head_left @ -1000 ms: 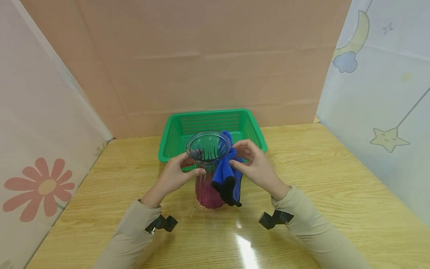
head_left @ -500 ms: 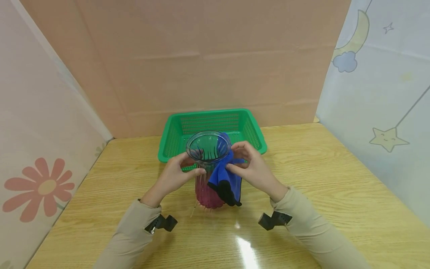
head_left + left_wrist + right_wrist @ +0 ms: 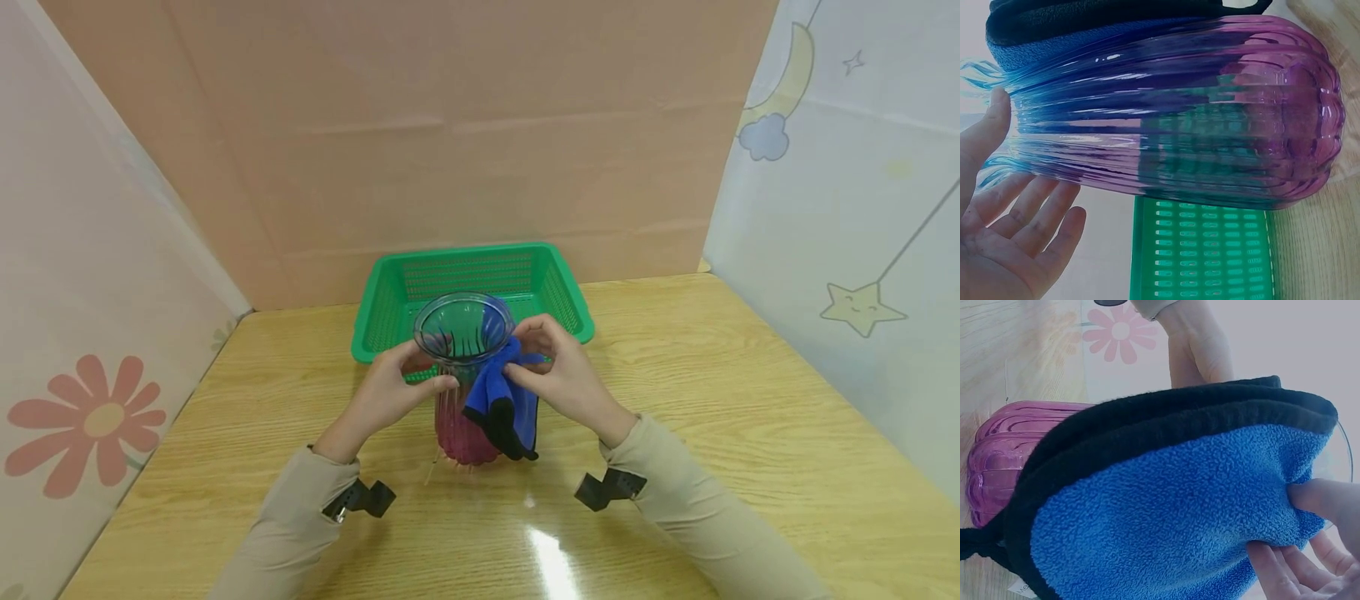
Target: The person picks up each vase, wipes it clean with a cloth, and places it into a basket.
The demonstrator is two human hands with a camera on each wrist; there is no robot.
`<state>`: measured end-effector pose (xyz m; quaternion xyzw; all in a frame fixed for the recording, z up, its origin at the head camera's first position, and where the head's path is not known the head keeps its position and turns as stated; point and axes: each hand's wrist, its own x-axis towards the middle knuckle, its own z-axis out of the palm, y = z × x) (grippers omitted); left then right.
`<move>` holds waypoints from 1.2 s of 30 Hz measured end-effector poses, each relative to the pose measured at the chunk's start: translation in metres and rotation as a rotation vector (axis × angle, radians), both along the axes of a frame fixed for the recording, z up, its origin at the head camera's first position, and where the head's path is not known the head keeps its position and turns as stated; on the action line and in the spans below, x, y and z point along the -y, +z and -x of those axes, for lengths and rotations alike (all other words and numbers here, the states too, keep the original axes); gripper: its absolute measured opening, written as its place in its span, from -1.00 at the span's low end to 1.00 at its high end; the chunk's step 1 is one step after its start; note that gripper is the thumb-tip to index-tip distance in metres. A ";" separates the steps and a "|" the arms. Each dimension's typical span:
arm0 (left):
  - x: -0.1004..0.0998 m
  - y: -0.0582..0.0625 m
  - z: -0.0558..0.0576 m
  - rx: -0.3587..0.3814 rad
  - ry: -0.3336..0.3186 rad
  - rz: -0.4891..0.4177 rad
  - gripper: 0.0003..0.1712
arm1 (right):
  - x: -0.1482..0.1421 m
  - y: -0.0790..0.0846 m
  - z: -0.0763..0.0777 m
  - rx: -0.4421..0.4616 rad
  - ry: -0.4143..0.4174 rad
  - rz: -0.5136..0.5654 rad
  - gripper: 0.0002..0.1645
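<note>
A ribbed glass vase (image 3: 461,425), clear bluish at the neck and pink toward its base, stands upright on the wooden table. My left hand (image 3: 386,396) grips its neck from the left, thumb in front and fingers behind, as the left wrist view also shows. At the vase's right side my right hand (image 3: 566,375) pinches a blue cloth (image 3: 1166,500) with black edging between thumb and fingers. The cloth lies against the neck just under the flared rim, and its folds hang down over the vase's right side. A black loop trails from one corner.
Behind the vase stands a green perforated plastic basket (image 3: 566,292), its front rim partly hidden by the vase and hands. A peach backdrop (image 3: 450,167) rises behind the table (image 3: 660,367), with patterned panels at left and right.
My right hand has shifted slightly left and in against the neck, and the cloth's hanging folds have swung left over the vase. My left hand and the vase stay in place.
</note>
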<state>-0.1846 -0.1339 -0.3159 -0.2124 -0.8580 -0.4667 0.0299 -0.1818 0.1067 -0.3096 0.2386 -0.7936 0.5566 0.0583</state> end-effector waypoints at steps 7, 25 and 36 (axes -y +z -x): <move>-0.001 0.000 0.000 0.004 0.002 -0.011 -0.38 | -0.001 -0.001 0.000 -0.006 -0.012 -0.010 -0.62; -0.002 0.000 -0.002 0.006 0.011 -0.014 -0.38 | -0.003 -0.006 0.001 -0.052 -0.041 -0.042 -0.69; -0.002 -0.001 -0.001 0.012 0.018 -0.012 -0.41 | -0.004 -0.012 0.000 -0.048 -0.050 -0.073 -0.70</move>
